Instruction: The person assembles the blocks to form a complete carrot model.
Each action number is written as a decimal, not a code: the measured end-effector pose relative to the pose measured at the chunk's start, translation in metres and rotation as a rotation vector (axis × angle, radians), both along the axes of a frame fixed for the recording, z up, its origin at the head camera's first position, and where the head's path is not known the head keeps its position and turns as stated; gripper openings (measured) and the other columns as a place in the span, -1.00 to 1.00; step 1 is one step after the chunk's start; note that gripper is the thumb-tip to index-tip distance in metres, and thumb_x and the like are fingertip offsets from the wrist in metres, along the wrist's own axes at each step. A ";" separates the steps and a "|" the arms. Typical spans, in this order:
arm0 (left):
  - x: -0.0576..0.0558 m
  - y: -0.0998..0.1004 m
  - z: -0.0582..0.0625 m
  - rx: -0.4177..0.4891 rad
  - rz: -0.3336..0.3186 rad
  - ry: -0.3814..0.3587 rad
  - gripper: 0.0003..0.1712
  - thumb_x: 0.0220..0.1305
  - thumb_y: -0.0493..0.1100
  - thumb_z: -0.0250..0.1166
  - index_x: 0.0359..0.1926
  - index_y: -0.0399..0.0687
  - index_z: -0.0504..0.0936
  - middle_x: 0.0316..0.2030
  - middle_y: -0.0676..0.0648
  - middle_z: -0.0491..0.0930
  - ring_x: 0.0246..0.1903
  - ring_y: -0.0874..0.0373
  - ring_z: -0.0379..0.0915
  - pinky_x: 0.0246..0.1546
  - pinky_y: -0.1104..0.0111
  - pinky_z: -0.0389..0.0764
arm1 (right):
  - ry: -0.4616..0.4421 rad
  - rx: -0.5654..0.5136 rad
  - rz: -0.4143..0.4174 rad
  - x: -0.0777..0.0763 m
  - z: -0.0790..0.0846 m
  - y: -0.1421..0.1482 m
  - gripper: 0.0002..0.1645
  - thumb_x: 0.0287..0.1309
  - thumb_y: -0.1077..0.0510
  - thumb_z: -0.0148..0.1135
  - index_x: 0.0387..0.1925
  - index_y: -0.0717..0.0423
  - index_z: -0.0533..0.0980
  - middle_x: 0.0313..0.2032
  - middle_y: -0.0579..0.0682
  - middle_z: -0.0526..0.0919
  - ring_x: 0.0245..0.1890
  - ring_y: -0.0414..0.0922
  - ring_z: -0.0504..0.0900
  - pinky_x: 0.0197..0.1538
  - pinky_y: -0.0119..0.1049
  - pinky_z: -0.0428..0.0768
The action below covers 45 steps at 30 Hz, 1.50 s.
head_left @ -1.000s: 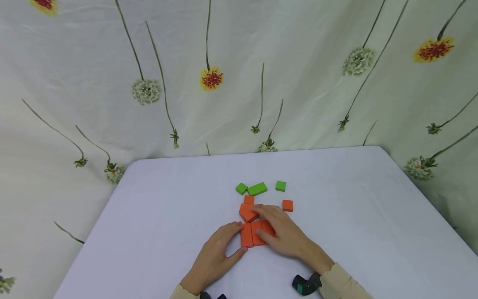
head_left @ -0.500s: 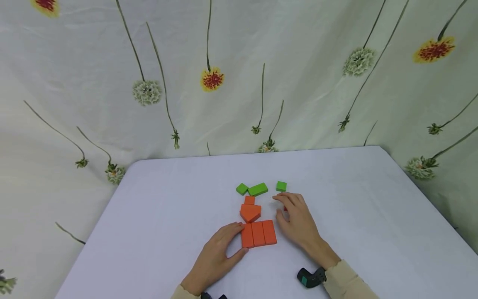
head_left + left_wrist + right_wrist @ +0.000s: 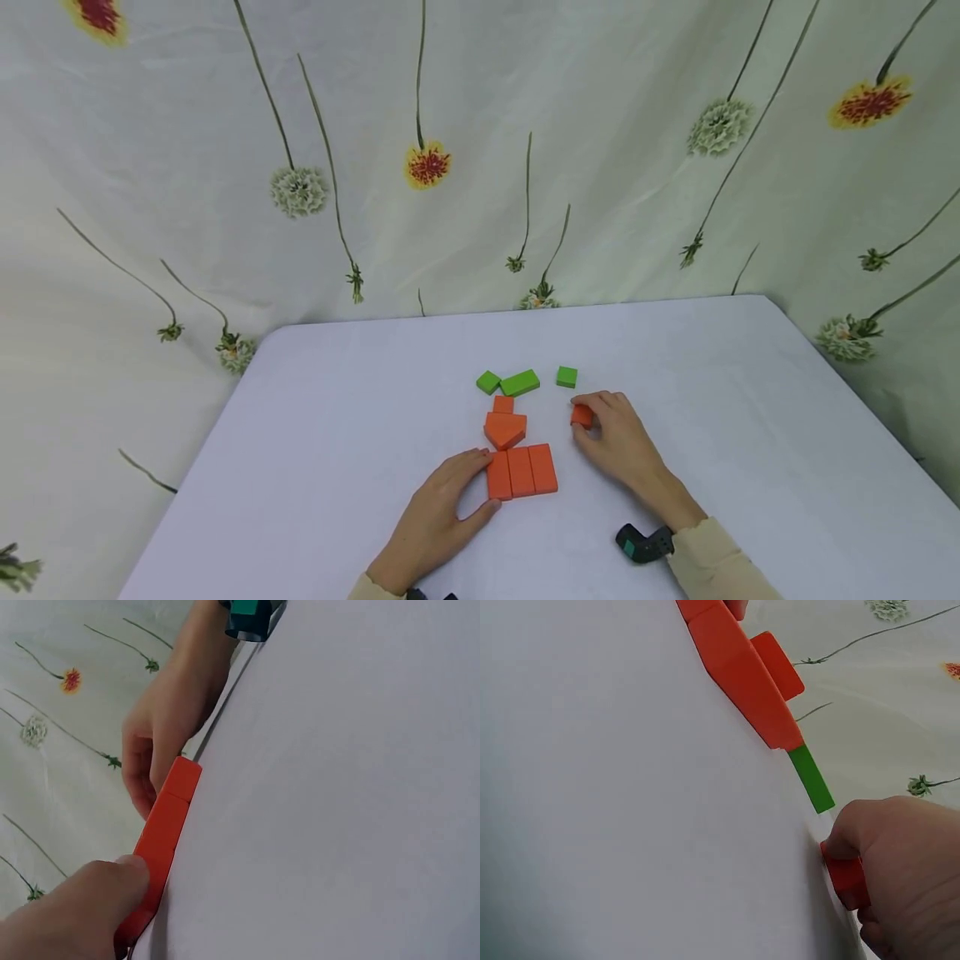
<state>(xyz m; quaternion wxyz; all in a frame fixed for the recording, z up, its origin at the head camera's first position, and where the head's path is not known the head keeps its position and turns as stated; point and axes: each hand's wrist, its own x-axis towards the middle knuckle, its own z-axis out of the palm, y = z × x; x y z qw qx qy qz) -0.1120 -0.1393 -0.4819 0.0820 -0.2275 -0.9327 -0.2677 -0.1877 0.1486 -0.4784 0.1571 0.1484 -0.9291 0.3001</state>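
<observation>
Three orange rectangular blocks lie side by side on the white table. My left hand [image 3: 442,517] spans the leftmost orange rectangular block [image 3: 499,477], fingertips at its far end and thumb at its near end. In the left wrist view the thumb presses against that row's orange side [image 3: 161,844]. To the right, my right hand [image 3: 618,442] pinches a small orange square block [image 3: 581,416] between thumb and fingers; it looks red in the right wrist view, low by the table. Just behind the row sit an orange pointed block [image 3: 506,429] and another small orange square block [image 3: 503,405].
Farther back lie a green rectangular block [image 3: 520,383], a small green block [image 3: 488,382] at its left and another small green block [image 3: 567,377] at its right. A flower-printed cloth [image 3: 622,192] hangs behind the white table [image 3: 360,408].
My right hand has moved from over the orange pointed block and row to the right, and now pinches the small orange square block. The left hand has stayed at the row.
</observation>
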 end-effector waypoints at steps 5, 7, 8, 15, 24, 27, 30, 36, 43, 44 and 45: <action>0.000 -0.001 -0.002 0.027 -0.007 0.034 -0.39 0.34 0.07 0.42 0.35 0.03 0.57 0.31 0.04 0.57 0.36 0.16 0.43 0.35 0.15 0.54 | -0.018 -0.034 0.066 0.000 0.006 0.004 -0.64 0.11 0.25 0.49 -0.02 0.10 0.68 -0.12 -0.05 0.67 -0.12 -0.11 0.54 -0.09 -0.20 0.66; -0.001 -0.001 -0.002 0.040 -0.010 0.039 -0.40 0.35 0.05 0.41 0.35 0.03 0.57 0.30 0.04 0.58 0.36 0.16 0.43 0.36 0.15 0.53 | -0.034 -0.049 0.114 0.000 0.009 0.005 -0.64 0.11 0.23 0.51 -0.02 0.08 0.68 -0.10 -0.09 0.66 -0.11 -0.15 0.56 -0.04 -0.22 0.68; -0.001 -0.002 -0.002 0.045 -0.010 0.041 -0.41 0.35 0.04 0.41 0.35 0.02 0.58 0.30 0.04 0.58 0.36 0.16 0.43 0.36 0.15 0.53 | -0.040 -0.056 0.141 0.000 0.010 0.005 -0.64 0.11 0.23 0.52 -0.02 0.07 0.68 -0.10 -0.11 0.65 -0.11 -0.17 0.57 -0.03 -0.23 0.69; 0.000 0.000 0.000 0.029 0.008 0.005 -0.41 0.36 0.05 0.39 0.35 0.05 0.57 0.31 0.05 0.57 0.37 0.16 0.41 0.36 0.14 0.53 | -0.115 -0.034 0.310 0.005 0.021 0.001 -0.64 0.16 0.15 0.51 0.01 -0.01 0.68 -0.09 -0.22 0.64 -0.11 -0.24 0.55 -0.01 -0.30 0.67; -0.001 0.000 -0.001 0.041 -0.010 0.040 -0.42 0.35 0.03 0.41 0.33 0.01 0.58 0.29 0.02 0.59 0.35 0.13 0.44 0.33 0.12 0.55 | -0.215 -0.043 0.484 0.018 0.029 -0.011 -0.62 0.15 0.10 0.53 0.01 -0.15 0.65 -0.11 -0.33 0.62 -0.13 -0.30 0.55 -0.02 -0.35 0.65; -0.001 -0.001 -0.002 0.045 -0.017 0.062 -0.43 0.34 0.02 0.41 0.32 0.00 0.59 0.29 0.01 0.59 0.35 0.13 0.45 0.33 0.12 0.55 | -0.239 -0.052 0.540 0.021 0.030 -0.015 -0.60 0.15 0.08 0.53 0.04 -0.18 0.65 -0.11 -0.34 0.63 -0.11 -0.31 0.54 0.00 -0.35 0.63; -0.001 -0.001 -0.002 0.048 -0.018 0.064 -0.43 0.35 0.02 0.41 0.33 0.00 0.58 0.29 0.01 0.59 0.35 0.13 0.44 0.34 0.12 0.55 | -0.246 -0.057 0.586 0.024 0.029 -0.019 -0.59 0.16 0.03 0.53 0.05 -0.19 0.66 -0.09 -0.33 0.65 -0.09 -0.32 0.54 0.03 -0.35 0.63; -0.001 -0.002 -0.003 0.049 -0.016 0.072 -0.42 0.35 0.03 0.41 0.32 -0.01 0.58 0.28 0.02 0.59 0.34 0.13 0.45 0.32 0.11 0.56 | -0.252 -0.060 0.642 0.030 0.025 -0.028 -0.65 0.16 -0.06 0.53 -0.02 -0.25 0.66 -0.10 -0.36 0.64 -0.09 -0.33 0.52 -0.01 -0.41 0.61; -0.001 -0.002 -0.004 0.046 -0.029 0.106 -0.43 0.35 0.03 0.42 0.31 -0.03 0.59 0.28 -0.01 0.59 0.34 0.12 0.46 0.31 0.11 0.57 | -0.251 -0.069 0.693 0.035 0.023 -0.036 -0.69 0.17 -0.06 0.52 -0.04 -0.29 0.66 -0.09 -0.43 0.64 -0.05 -0.35 0.51 0.02 -0.43 0.61; -0.002 -0.002 -0.004 0.048 -0.030 0.096 -0.43 0.36 0.04 0.41 0.32 -0.02 0.59 0.28 -0.01 0.59 0.34 0.12 0.45 0.32 0.11 0.56 | -0.250 -0.069 0.700 0.035 0.023 -0.037 -0.69 0.17 -0.06 0.52 -0.05 -0.30 0.66 -0.09 -0.43 0.64 -0.04 -0.36 0.51 0.04 -0.42 0.61; -0.002 -0.002 -0.004 0.049 -0.030 0.085 -0.42 0.36 0.05 0.40 0.32 -0.02 0.59 0.29 -0.01 0.59 0.35 0.12 0.45 0.33 0.11 0.55 | -0.248 -0.063 0.707 0.036 0.022 -0.037 -0.70 0.17 -0.07 0.52 -0.05 -0.31 0.66 -0.09 -0.44 0.63 -0.03 -0.37 0.51 0.06 -0.43 0.61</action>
